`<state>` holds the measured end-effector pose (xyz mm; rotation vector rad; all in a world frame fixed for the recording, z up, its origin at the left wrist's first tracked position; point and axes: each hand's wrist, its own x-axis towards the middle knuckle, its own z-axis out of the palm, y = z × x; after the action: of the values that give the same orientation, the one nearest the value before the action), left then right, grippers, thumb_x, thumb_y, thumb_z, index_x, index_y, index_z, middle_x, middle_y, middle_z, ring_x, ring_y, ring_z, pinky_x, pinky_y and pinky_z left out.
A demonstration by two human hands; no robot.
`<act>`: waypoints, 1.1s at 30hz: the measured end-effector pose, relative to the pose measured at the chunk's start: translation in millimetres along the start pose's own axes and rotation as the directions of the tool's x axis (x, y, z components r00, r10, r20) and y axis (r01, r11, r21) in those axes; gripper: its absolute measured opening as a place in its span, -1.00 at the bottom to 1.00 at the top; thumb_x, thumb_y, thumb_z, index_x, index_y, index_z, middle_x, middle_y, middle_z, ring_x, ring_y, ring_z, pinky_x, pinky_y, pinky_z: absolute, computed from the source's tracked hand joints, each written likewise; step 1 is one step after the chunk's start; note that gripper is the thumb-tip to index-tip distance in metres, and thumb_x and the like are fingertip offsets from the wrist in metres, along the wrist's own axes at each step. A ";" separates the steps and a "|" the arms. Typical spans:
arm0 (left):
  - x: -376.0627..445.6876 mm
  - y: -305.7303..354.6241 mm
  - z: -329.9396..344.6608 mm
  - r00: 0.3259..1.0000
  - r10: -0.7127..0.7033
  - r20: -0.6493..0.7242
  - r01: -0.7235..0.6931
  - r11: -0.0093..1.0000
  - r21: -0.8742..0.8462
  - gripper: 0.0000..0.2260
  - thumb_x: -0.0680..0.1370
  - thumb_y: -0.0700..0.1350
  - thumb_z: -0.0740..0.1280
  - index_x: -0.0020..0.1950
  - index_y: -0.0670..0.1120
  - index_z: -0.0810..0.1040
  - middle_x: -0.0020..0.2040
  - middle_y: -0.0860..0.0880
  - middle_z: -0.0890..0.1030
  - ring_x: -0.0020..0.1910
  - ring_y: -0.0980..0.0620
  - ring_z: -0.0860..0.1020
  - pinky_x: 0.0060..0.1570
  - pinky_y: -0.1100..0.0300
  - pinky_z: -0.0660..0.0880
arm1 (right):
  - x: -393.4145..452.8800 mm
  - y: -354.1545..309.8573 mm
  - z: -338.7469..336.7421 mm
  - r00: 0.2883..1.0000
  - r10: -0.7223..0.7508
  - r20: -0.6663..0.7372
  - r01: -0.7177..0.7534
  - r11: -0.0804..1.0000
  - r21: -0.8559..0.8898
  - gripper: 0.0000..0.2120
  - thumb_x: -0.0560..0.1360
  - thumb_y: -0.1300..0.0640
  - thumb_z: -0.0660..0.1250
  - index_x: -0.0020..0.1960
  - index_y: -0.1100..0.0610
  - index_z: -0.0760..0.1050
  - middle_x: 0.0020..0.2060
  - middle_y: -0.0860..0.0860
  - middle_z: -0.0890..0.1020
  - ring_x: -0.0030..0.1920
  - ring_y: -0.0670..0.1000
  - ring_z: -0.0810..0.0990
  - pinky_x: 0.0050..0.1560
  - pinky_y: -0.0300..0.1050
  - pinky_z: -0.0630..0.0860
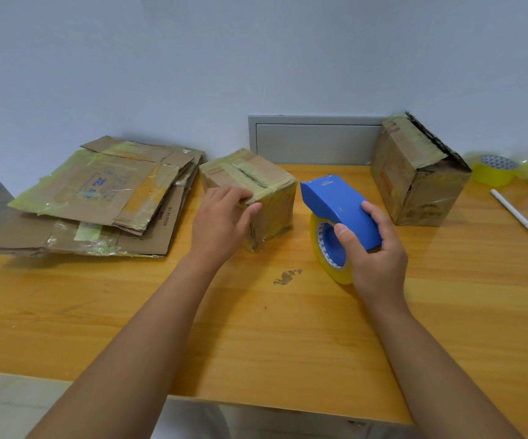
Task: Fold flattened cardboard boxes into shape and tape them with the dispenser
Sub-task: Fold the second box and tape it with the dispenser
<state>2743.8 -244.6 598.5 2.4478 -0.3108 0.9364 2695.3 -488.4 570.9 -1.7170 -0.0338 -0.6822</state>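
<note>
On the table, left hand curled over small box; right hand gripping dispenser; risking tape lifting at edge if pressed unevenly

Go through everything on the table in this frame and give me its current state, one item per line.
small box: folded up, taped shut, upright.
left hand: grips the small box's near top edge.
tape dispenser: loaded with yellow tape.
right hand: grips the tape dispenser.
flattened boxes: stacked, unfolded.
large box: assembled, tilted.
spare tape roll: lying flat.
pen: lying flat.
</note>
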 end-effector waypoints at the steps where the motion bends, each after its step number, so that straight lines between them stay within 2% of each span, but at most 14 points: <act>1: -0.4 1.2 2.2 1.000 -0.002 -0.021 0.002 1.000 0.002 -0.80 0.57 0.01 0.39 0.09 -0.09 0.62 0.04 0.01 0.62 0.07 -0.02 0.49 -0.06 0.25 0.30 | 0.0 0.0 -0.1 1.000 -0.003 -0.001 0.003 1.000 0.000 -0.48 0.42 -0.14 0.42 0.35 -0.06 0.48 0.18 -0.32 0.50 0.17 -0.28 0.49 0.07 -0.36 0.45; 4: -0.8 1.9 5.1 0.998 -0.002 -0.058 0.002 1.000 -0.002 -0.82 0.57 -0.03 0.39 0.04 -0.13 0.63 0.00 -0.02 0.64 0.03 -0.05 0.50 -0.12 0.19 0.34 | 0.1 0.3 0.3 1.000 -0.003 0.003 0.003 1.000 0.000 -0.47 0.42 -0.15 0.42 0.36 -0.07 0.48 0.17 -0.37 0.47 0.17 -0.30 0.48 0.06 -0.40 0.45; 7: -0.4 3.1 5.1 0.998 -0.015 -0.055 0.015 1.000 0.002 -0.82 0.58 -0.03 0.38 0.03 -0.13 0.62 -0.01 -0.03 0.63 0.04 -0.06 0.51 -0.14 0.12 0.42 | 0.4 0.0 0.5 1.000 -0.001 0.002 0.001 1.000 0.002 -0.47 0.42 -0.15 0.42 0.36 -0.06 0.48 0.17 -0.31 0.50 0.17 -0.28 0.49 0.06 -0.37 0.45; 10: 1.6 3.4 3.2 1.000 -0.029 -0.001 0.029 1.000 0.000 -0.81 0.58 -0.02 0.39 0.08 -0.12 0.61 0.04 -0.02 0.62 0.09 -0.05 0.50 -0.05 0.12 0.43 | 0.3 0.6 0.0 1.000 -0.001 -0.002 0.001 1.000 0.000 -0.47 0.42 -0.15 0.42 0.35 -0.06 0.48 0.20 -0.20 0.52 0.18 -0.22 0.50 0.10 -0.30 0.47; 13: 1.9 0.6 -2.5 0.996 -0.037 0.079 0.037 0.999 -0.005 -0.73 0.56 0.05 0.41 0.16 -0.08 0.59 0.13 0.01 0.58 0.19 0.00 0.45 0.05 0.15 0.41 | -0.1 0.3 0.3 1.000 0.009 0.000 -0.009 1.000 0.000 -0.46 0.41 -0.15 0.42 0.36 -0.06 0.48 0.20 -0.24 0.52 0.19 -0.23 0.50 0.09 -0.30 0.47; 15: 0.8 1.4 -4.2 0.996 -0.056 0.072 0.057 0.998 -0.013 -0.70 0.53 0.08 0.43 0.15 -0.07 0.59 0.13 0.04 0.57 0.19 0.03 0.44 0.06 0.18 0.39 | 0.0 -0.2 0.8 1.000 0.009 0.002 -0.009 1.000 -0.002 -0.46 0.41 -0.16 0.42 0.36 -0.06 0.48 0.20 -0.23 0.52 0.18 -0.25 0.49 0.08 -0.31 0.47; 19: 1.8 9.1 2.0 0.998 -0.053 -0.032 0.053 0.999 -0.007 -0.82 0.55 -0.02 0.43 -0.01 -0.12 0.59 -0.02 -0.02 0.61 0.02 -0.05 0.50 -0.11 0.10 0.45 | 0.6 -0.3 0.5 1.000 0.006 0.001 -0.006 1.000 -0.003 -0.46 0.41 -0.16 0.42 0.36 -0.06 0.48 0.22 -0.19 0.52 0.20 -0.22 0.50 0.09 -0.30 0.47; 22: 2.9 11.7 5.4 0.997 -0.053 -0.048 0.053 0.999 -0.011 -0.86 0.56 -0.07 0.41 -0.05 -0.14 0.57 -0.07 -0.03 0.60 -0.05 -0.05 0.50 -0.21 0.00 0.48 | 0.3 -0.6 -0.5 1.000 0.009 0.003 -0.009 1.000 -0.001 -0.46 0.41 -0.16 0.42 0.36 -0.07 0.48 0.21 -0.22 0.52 0.19 -0.25 0.49 0.07 -0.33 0.46; 25: 4.7 11.6 4.5 1.000 -0.027 0.002 0.027 0.999 0.038 -0.84 0.59 -0.06 0.37 0.02 -0.14 0.53 -0.02 -0.04 0.55 -0.01 -0.06 0.47 -0.16 0.06 0.44 | 0.1 -0.9 -0.5 1.000 0.006 0.005 -0.006 1.000 0.003 -0.47 0.41 -0.16 0.42 0.35 -0.08 0.48 0.19 -0.29 0.50 0.17 -0.27 0.49 0.05 -0.35 0.45; 27: 7.0 10.2 5.6 0.998 -0.007 0.066 -0.002 0.991 0.137 -0.75 0.61 0.03 0.32 0.16 -0.11 0.52 0.04 -0.06 0.50 0.05 -0.08 0.42 -0.06 0.11 0.39 | 0.3 -0.7 -0.3 1.000 0.004 0.008 -0.004 1.000 -0.001 -0.47 0.42 -0.16 0.42 0.36 -0.09 0.47 0.18 -0.34 0.48 0.18 -0.26 0.49 0.06 -0.31 0.47; 29: 8.4 10.4 8.6 0.997 0.013 0.075 -0.028 0.976 0.214 -0.65 0.60 0.13 0.29 0.28 -0.04 0.55 0.03 -0.07 0.47 0.04 -0.09 0.39 -0.04 0.07 0.39 | 0.2 -0.5 -0.4 1.000 0.003 0.005 -0.003 1.000 0.000 -0.47 0.42 -0.16 0.42 0.36 -0.09 0.48 0.18 -0.35 0.48 0.17 -0.26 0.49 0.07 -0.29 0.48; 33: 11.4 15.6 16.1 1.000 0.002 -0.001 -0.001 0.993 0.119 -0.78 0.59 -0.04 0.36 0.20 -0.06 0.65 -0.08 -0.01 0.46 -0.04 -0.07 0.40 -0.15 0.06 0.28 | -0.3 -2.2 -1.3 1.000 0.008 0.008 -0.008 1.000 0.013 -0.48 0.41 -0.15 0.42 0.34 -0.10 0.47 0.17 -0.35 0.48 0.15 -0.30 0.49 0.03 -0.36 0.47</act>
<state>2755.4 -266.7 601.6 2.5553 -0.2631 0.9832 2693.6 -488.9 572.9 -1.7064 -0.0366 -0.6683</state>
